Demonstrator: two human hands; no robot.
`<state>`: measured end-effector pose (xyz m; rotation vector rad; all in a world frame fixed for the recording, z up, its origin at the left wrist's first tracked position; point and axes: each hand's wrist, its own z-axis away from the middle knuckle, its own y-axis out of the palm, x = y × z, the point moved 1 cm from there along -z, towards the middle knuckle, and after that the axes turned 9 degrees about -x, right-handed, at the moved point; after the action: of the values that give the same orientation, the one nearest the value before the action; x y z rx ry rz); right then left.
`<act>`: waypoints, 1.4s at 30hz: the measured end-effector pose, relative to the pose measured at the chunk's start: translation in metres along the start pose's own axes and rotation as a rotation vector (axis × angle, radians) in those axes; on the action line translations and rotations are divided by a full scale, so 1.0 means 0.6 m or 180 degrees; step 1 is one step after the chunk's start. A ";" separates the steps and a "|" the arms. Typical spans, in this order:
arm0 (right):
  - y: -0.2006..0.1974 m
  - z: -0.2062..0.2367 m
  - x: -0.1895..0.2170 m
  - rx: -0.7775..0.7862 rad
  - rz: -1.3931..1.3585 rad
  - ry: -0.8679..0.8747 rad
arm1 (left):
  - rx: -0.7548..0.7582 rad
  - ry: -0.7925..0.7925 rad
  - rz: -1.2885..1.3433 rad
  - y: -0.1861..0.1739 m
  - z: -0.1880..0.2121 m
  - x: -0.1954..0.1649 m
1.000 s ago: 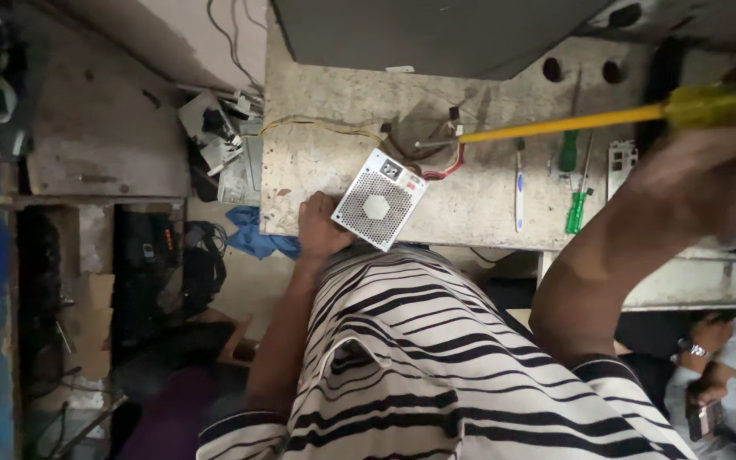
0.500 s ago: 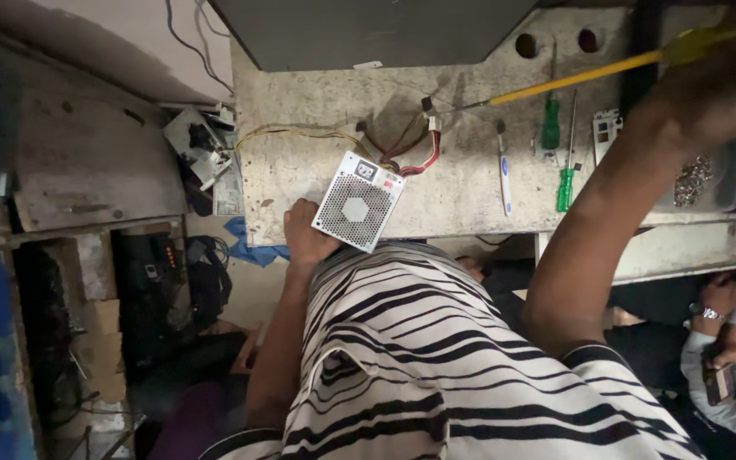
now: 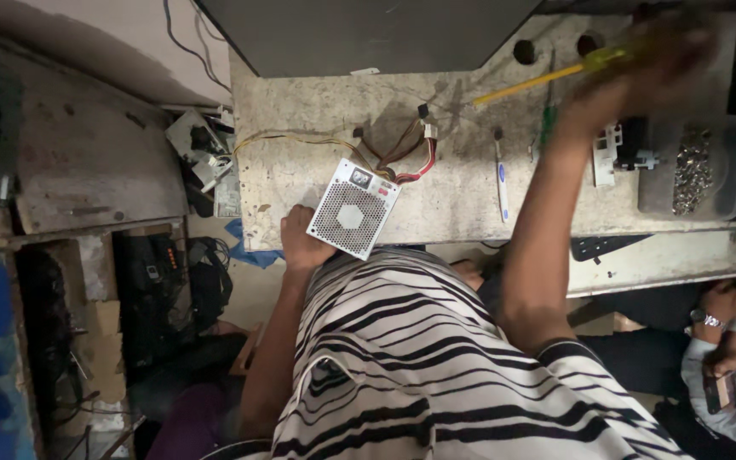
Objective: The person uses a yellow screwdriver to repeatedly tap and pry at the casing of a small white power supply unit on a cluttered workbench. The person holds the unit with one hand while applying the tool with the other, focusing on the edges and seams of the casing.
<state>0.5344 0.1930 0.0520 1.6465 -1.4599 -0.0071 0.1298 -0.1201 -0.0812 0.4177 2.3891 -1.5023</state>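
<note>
The power supply box (image 3: 353, 218), a grey metal case with a perforated fan grille, lay at the near edge of the worktop (image 3: 462, 192), tilted on a corner. The left hand (image 3: 302, 243) held its lower left corner, fingers wrapped round the edge and mostly hidden behind the case. A bundle of yellow, red and dark wires (image 3: 402, 153) ran out of the box's far side across the worktop. The right hand (image 3: 641, 72), blurred, was raised over the far right of the worktop, closed on the handle of a long yellow screwdriver (image 3: 538, 81) whose shaft pointed left toward the wires. How the fingers sat on the handle could not be told. Under that forearm lay a white pen-like tool (image 3: 502, 175) and a green-handled screwdriver (image 3: 547, 128). To the right stood a clear plastic tub (image 3: 726, 170) holding small metal parts. A dark panel (image 3: 368, 34) covered the far side. Another person's hand (image 3: 721, 298) rested at lower right.
</note>
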 end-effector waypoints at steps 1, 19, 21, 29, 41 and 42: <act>-0.011 0.016 -0.005 -0.0442 0.0618 -0.0291 | 0.0061 0.0008 -0.0058 -0.002 -0.002 -0.003; 0.000 -0.050 0.100 -0.0054 0.0496 -0.0172 | -0.0348 0.0389 -0.0078 -0.004 -0.001 0.000; -0.044 -0.076 0.127 -0.0010 0.2504 0.0002 | -0.0321 0.0389 -0.0118 -0.003 -0.001 -0.001; -0.051 0.085 0.145 0.1463 0.2943 0.2854 | -0.0260 0.0477 -0.0025 -0.012 -0.003 -0.003; -0.012 0.319 0.021 0.2821 0.4318 0.0757 | -0.0343 0.0441 -0.0010 -0.007 0.001 -0.003; -0.011 0.323 0.019 0.2792 0.4276 0.0811 | -0.0338 0.0422 0.0001 -0.008 0.000 -0.002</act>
<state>0.4382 0.0668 -0.0601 0.8240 -2.2114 1.6889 0.1290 -0.1222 -0.0766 0.5076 2.5564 -1.3795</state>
